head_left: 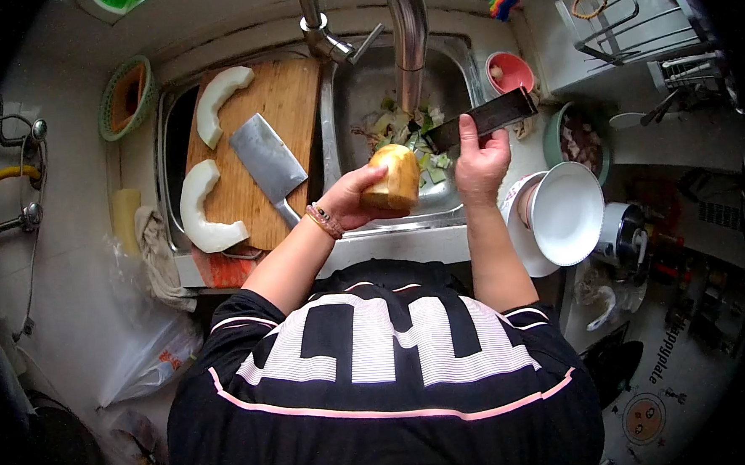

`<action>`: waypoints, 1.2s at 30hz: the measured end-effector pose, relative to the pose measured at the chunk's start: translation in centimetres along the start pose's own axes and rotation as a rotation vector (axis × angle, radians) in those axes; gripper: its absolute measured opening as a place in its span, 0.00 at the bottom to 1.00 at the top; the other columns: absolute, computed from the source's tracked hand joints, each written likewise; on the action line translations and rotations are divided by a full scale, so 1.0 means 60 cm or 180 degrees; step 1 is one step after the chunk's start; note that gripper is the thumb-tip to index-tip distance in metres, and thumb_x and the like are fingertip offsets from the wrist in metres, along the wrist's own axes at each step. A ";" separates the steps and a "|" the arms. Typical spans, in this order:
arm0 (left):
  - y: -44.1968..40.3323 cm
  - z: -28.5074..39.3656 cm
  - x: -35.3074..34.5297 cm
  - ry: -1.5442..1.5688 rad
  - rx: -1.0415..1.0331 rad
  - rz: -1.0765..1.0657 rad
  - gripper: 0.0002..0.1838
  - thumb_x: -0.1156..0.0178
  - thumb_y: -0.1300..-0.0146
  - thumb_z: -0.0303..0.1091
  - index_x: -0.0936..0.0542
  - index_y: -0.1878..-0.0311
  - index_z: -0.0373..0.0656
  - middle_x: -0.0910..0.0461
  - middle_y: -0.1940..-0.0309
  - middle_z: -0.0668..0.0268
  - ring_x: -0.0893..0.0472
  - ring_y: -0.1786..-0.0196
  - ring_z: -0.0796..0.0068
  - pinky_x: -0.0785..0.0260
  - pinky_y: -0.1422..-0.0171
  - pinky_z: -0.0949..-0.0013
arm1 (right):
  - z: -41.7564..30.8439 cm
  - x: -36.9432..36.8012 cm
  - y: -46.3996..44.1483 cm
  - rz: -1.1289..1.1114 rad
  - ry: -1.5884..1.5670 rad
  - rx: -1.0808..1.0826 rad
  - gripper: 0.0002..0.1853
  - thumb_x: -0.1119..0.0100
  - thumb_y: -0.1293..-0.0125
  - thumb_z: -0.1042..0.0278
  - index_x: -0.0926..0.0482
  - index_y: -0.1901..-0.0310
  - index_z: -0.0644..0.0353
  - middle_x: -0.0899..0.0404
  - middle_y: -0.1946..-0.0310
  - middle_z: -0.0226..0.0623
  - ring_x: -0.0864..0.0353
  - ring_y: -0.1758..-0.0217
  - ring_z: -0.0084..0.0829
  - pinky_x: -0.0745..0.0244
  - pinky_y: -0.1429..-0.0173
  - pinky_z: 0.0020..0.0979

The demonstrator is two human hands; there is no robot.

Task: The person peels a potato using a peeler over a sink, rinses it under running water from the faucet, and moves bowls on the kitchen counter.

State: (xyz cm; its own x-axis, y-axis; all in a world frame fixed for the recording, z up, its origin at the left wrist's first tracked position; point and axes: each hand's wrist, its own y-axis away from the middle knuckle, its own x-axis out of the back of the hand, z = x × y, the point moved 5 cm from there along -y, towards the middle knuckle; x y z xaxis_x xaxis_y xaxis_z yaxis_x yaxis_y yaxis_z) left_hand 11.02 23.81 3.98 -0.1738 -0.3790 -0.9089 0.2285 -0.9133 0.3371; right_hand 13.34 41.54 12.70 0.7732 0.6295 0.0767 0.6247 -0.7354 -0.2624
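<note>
Nearest to us is the black T-shirt (333, 441) with its large pale lettering, and beyond it both forearms reach forward over the steel sink basin (366, 85). Our left hand (350, 198) is closed around a stout yellow vegetable chunk (393, 179), thumb on its upper face; we cannot tell exactly which vegetable it is. Our right hand (481, 168) grips a dark bar-shaped tool (511, 111), thumb laid along its flat face and fingers curled beneath; whether it is a knife or a peeler we cannot say.

The relation that counts is between these two. The chunk lies to the left of the tool and slightly nearer our body, its long axis pointing roughly away from us. The tool runs slantwise, its far end up to the right, its other end aimed down toward the chunk's right side. That end sits just beside the chunk, and we see a gap between them. The left hand is the nearer one, wrapped on the chunk itself. Beneath and beyond both lie vegetable scraps (436, 163), with the faucet spout (411, 54) overhead.
</note>
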 end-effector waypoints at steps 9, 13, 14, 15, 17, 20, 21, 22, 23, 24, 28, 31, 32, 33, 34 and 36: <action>0.003 0.026 0.026 -0.0008 -0.0299 -0.0086 0.34 0.45 0.40 0.60 0.35 0.37 0.49 0.27 0.46 0.63 0.25 0.46 0.65 0.31 0.43 0.58 | 0.085 -0.047 0.086 -0.2276 -0.2351 -0.3115 0.15 0.55 0.28 0.65 0.34 0.48 0.69 0.20 0.56 0.52 0.16 0.69 0.27 0.35 0.83 0.11; 0.017 0.030 0.021 -0.0150 -0.0293 0.0204 0.36 0.47 0.40 0.61 0.36 0.35 0.48 0.28 0.43 0.61 0.27 0.42 0.61 0.34 0.40 0.51 | 0.083 -0.035 0.039 -0.1518 -0.1596 -0.2715 0.09 0.48 0.31 0.64 0.25 0.60 0.61 0.18 0.65 0.37 0.26 0.79 0.17 0.41 0.85 0.15; 0.018 0.028 0.025 -0.0084 -0.0241 0.0213 0.35 0.47 0.39 0.61 0.36 0.35 0.48 0.28 0.43 0.60 0.27 0.42 0.60 0.34 0.39 0.49 | 0.091 -0.035 0.040 -0.1381 -0.1579 -0.2587 0.08 0.47 0.32 0.65 0.25 0.60 0.61 0.18 0.65 0.35 0.26 0.79 0.17 0.41 0.85 0.15; 0.021 0.024 0.024 -0.0012 -0.0183 0.0227 0.35 0.48 0.39 0.61 0.36 0.36 0.48 0.28 0.43 0.60 0.27 0.41 0.59 0.35 0.39 0.47 | 0.077 -0.045 0.049 -0.1240 -0.1560 -0.2468 0.08 0.45 0.33 0.65 0.25 0.59 0.61 0.18 0.66 0.34 0.26 0.79 0.17 0.41 0.85 0.16; 0.015 0.022 0.020 0.0126 -0.0151 0.0222 0.35 0.51 0.38 0.63 0.35 0.36 0.49 0.28 0.44 0.58 0.27 0.42 0.58 0.36 0.38 0.45 | 0.059 -0.063 0.072 -0.1220 -0.1726 -0.2254 0.08 0.41 0.35 0.67 0.25 0.58 0.61 0.19 0.66 0.29 0.24 0.73 0.18 0.32 0.75 0.19; 0.008 0.016 0.013 0.0063 -0.0206 0.0314 0.36 0.54 0.38 0.64 0.36 0.36 0.48 0.28 0.43 0.57 0.26 0.42 0.56 0.35 0.38 0.46 | 0.043 -0.085 0.089 -0.1246 -0.1949 -0.1827 0.11 0.40 0.35 0.69 0.26 0.55 0.63 0.20 0.62 0.31 0.23 0.61 0.21 0.28 0.53 0.24; 0.009 0.012 0.011 0.0054 -0.0181 0.0301 0.35 0.54 0.38 0.64 0.36 0.36 0.48 0.28 0.43 0.58 0.26 0.42 0.56 0.35 0.38 0.46 | 0.041 -0.083 0.087 -0.1243 -0.1819 -0.1680 0.11 0.40 0.35 0.68 0.26 0.55 0.63 0.20 0.62 0.32 0.23 0.61 0.21 0.28 0.53 0.23; 0.009 0.009 0.010 0.0045 -0.0162 0.0294 0.35 0.54 0.37 0.63 0.36 0.36 0.48 0.28 0.43 0.58 0.26 0.42 0.56 0.34 0.38 0.46 | 0.038 -0.081 0.085 -0.1247 -0.1694 -0.1535 0.11 0.40 0.35 0.68 0.26 0.56 0.64 0.20 0.62 0.32 0.24 0.61 0.20 0.28 0.54 0.23; 0.010 0.007 0.010 0.0035 -0.0143 0.0284 0.34 0.54 0.37 0.62 0.36 0.36 0.48 0.28 0.43 0.58 0.26 0.42 0.57 0.34 0.38 0.47 | 0.035 -0.078 0.083 -0.1249 -0.1569 -0.1387 0.11 0.40 0.35 0.67 0.26 0.56 0.64 0.20 0.62 0.32 0.24 0.62 0.20 0.28 0.54 0.23; 0.009 0.003 0.009 0.0059 -0.0129 0.0215 0.33 0.53 0.35 0.60 0.37 0.35 0.48 0.28 0.43 0.59 0.26 0.42 0.57 0.34 0.38 0.47 | 0.044 -0.076 0.083 -0.1191 -0.1641 -0.1451 0.10 0.40 0.35 0.67 0.27 0.58 0.64 0.20 0.62 0.32 0.24 0.62 0.19 0.28 0.54 0.23; 0.008 0.002 -0.009 0.0029 -0.0282 0.0009 0.30 0.46 0.36 0.53 0.38 0.35 0.50 0.27 0.45 0.61 0.24 0.46 0.60 0.31 0.42 0.48 | 0.047 -0.073 0.077 -0.1007 -0.1651 -0.1449 0.09 0.41 0.34 0.66 0.26 0.60 0.63 0.21 0.64 0.31 0.25 0.63 0.18 0.29 0.56 0.22; 0.013 0.016 -0.023 -0.0289 -0.0330 -0.0072 0.30 0.43 0.36 0.48 0.40 0.35 0.49 0.27 0.45 0.60 0.24 0.45 0.59 0.31 0.41 0.49 | 0.078 -0.071 0.058 -0.0920 -0.1279 -0.1434 0.10 0.42 0.34 0.64 0.26 0.61 0.63 0.21 0.66 0.30 0.26 0.66 0.18 0.29 0.60 0.22; 0.018 0.017 -0.020 -0.0153 -0.0194 -0.0139 0.33 0.40 0.39 0.46 0.41 0.34 0.50 0.28 0.44 0.60 0.25 0.43 0.59 0.32 0.40 0.50 | 0.091 -0.072 0.051 -0.0730 -0.1548 -0.1754 0.11 0.43 0.33 0.62 0.25 0.62 0.62 0.22 0.69 0.30 0.27 0.69 0.19 0.30 0.64 0.24; 0.019 0.015 -0.018 -0.0069 -0.0155 -0.0329 0.36 0.38 0.41 0.46 0.41 0.33 0.49 0.30 0.42 0.60 0.28 0.40 0.59 0.34 0.38 0.49 | 0.117 -0.052 0.028 -0.0496 -0.0858 -0.1899 0.13 0.40 0.35 0.61 0.25 0.64 0.64 0.21 0.72 0.34 0.26 0.71 0.24 0.30 0.65 0.28; 0.024 0.018 -0.029 -0.0272 -0.0306 -0.0537 0.37 0.37 0.41 0.47 0.41 0.33 0.48 0.31 0.41 0.60 0.29 0.39 0.59 0.35 0.37 0.49 | 0.169 -0.031 0.002 -0.0230 0.0121 -0.1410 0.14 0.39 0.36 0.61 0.25 0.65 0.65 0.21 0.73 0.37 0.25 0.72 0.28 0.29 0.65 0.30; 0.039 0.020 -0.049 -0.0319 -0.0503 -0.0735 0.38 0.38 0.41 0.49 0.41 0.33 0.44 0.33 0.38 0.59 0.32 0.36 0.58 0.39 0.35 0.46 | 0.204 0.006 -0.017 0.0301 0.1031 -0.0973 0.15 0.37 0.38 0.60 0.25 0.66 0.67 0.20 0.73 0.41 0.24 0.72 0.33 0.29 0.64 0.35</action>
State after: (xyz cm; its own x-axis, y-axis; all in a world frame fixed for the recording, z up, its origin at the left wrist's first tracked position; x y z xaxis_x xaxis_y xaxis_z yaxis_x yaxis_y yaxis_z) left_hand 10.92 22.63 7.72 -0.3306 -0.1838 -0.9257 0.3168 -0.9456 0.0746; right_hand 11.66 45.61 1.23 0.7921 0.4809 0.3759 0.5156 -0.8568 0.0096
